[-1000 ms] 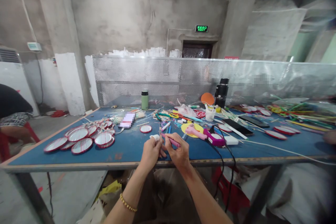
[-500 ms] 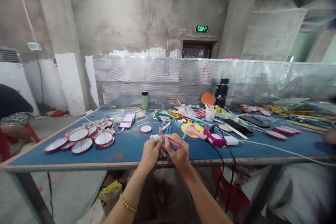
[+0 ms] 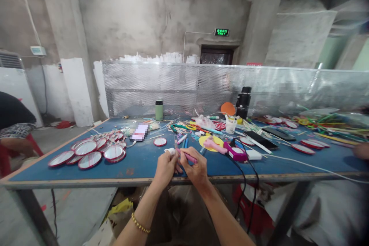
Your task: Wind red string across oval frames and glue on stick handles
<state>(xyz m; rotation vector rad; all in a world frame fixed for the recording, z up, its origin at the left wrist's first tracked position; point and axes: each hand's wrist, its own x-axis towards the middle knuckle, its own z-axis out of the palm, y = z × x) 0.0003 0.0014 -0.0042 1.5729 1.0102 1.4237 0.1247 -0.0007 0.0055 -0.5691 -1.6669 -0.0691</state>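
Observation:
Both my hands meet over the front edge of the blue table [image 3: 138,163]. My right hand [image 3: 195,170] is closed round a thin pink stick [image 3: 188,156] that points left toward my other hand. My left hand [image 3: 165,167] is closed, with a white wrap on one raised finger; its fingertips touch the pink stick's left end. A gold bracelet [image 3: 140,224] sits on my left wrist. A pink and purple glue gun [image 3: 230,150] lies just right of my hands, its black cord hanging over the table edge.
Several round red-rimmed mirrors [image 3: 86,152] lie at the left. A green flask [image 3: 158,110] and a black flask [image 3: 243,102] stand at the back before a perforated metal screen [image 3: 184,84]. Sticks, phones and more mirrors cover the right. A seated person [image 3: 13,123] is at far left.

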